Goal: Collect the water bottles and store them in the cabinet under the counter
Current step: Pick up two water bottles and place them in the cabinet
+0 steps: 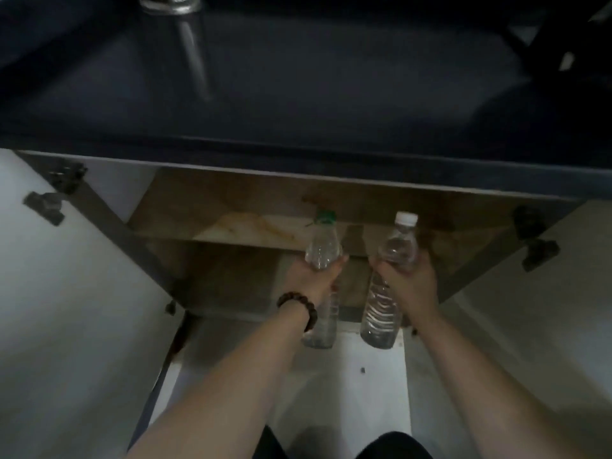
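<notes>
left hand [313,276]: fingers curled round the middle of the green-capped bottle [323,246], cap end pointing away toward the cabinet, base end trailing back past the wrist; beaded bracelet [299,309] on the wrist.
right hand [409,283]: fingers curled round the middle of the white-capped bottle [397,246], thumb side toward the left hand; clear ribbed lower part of the bottle hanging below and left of the fingers.
bottles: both clear plastic, held side by side, near each other but apart, caps tilted forward, in front of the cabinet opening and above its floor; contact with any shelf not visible.
cabinet [231,233]: open, just beyond the fingertips; brownish stained interior, a pale shelf board left of the green cap.
cabinet doors: left door [66,276] and right door [546,309] swung wide, well out to either side of the hands, dark hinges on each.
bench [298,94]: dark top above the cabinet, far side of the fingers; blurred metal tap [192,44] at upper left.
</notes>
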A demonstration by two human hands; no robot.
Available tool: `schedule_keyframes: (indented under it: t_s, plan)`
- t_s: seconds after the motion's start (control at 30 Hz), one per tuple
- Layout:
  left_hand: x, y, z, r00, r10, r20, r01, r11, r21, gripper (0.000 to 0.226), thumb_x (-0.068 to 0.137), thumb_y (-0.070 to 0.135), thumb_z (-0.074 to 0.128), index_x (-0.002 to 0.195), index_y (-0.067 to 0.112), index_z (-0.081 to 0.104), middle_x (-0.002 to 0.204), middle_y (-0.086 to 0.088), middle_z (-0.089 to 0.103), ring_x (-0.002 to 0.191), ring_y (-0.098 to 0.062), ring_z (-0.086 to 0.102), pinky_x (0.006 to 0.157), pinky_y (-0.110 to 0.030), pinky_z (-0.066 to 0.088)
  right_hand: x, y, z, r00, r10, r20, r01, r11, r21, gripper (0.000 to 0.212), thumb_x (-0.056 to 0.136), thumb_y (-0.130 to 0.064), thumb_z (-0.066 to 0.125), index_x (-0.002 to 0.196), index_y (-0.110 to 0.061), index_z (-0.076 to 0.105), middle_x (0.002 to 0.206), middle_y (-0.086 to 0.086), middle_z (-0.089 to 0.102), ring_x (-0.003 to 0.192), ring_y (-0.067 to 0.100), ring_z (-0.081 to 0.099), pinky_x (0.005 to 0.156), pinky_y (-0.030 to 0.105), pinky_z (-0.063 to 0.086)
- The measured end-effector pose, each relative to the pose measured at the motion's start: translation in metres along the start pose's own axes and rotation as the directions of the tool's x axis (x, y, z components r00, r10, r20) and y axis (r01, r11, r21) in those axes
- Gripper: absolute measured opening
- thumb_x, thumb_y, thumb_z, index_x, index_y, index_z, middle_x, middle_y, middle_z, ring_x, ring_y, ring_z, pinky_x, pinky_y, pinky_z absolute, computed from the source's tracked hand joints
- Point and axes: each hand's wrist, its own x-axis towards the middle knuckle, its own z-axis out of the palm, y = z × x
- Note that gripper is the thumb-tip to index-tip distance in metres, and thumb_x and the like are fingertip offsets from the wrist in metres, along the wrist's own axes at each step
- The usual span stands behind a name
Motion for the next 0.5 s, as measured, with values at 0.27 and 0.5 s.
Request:
schedule_keyframes:
  t_s: [0.27, 0.5]
  plan:
    - [0.099, 0.04, 0.025, 0.914, 0.073, 0.399, -0.042, 0.996, -0.084, 0.053, 0.069, 0.035, 0.079, 0.113, 0.011, 0.064, 0.099, -0.007, 0.07, 0.09, -0.025, 0.068, 0.092, -0.046, 0.053, 0.089, -0.015, 0.02, 0.987, 0.052, 0.152, -0.07, 0.991, 0.116, 0.048, 0.072, -0.036, 0.08, 0.11, -0.015, 0.06, 0.101, 0.007, 0.069, 0.086, 0.023, 0.068, 0.068, 0.033, 0.054]
    - [0.12, 0.06, 0.05, 0.921, 0.372, 0.118, -0.364, 0.928, -0.083, 0.067, 0.074, 0.032, 0.081, 0.13, 0.011, 0.05, 0.12, -0.001, 0.061, 0.105, -0.019, 0.06, 0.085, -0.028, 0.049, 0.125, -0.026, 0.033, 0.975, 0.109, 0.194, -0.152, 0.964, 0.22, 0.045, 0.071, -0.04, 0.08, 0.101, -0.014, 0.059, 0.097, 0.011, 0.07, 0.088, 0.029, 0.069, 0.079, 0.042, 0.056]
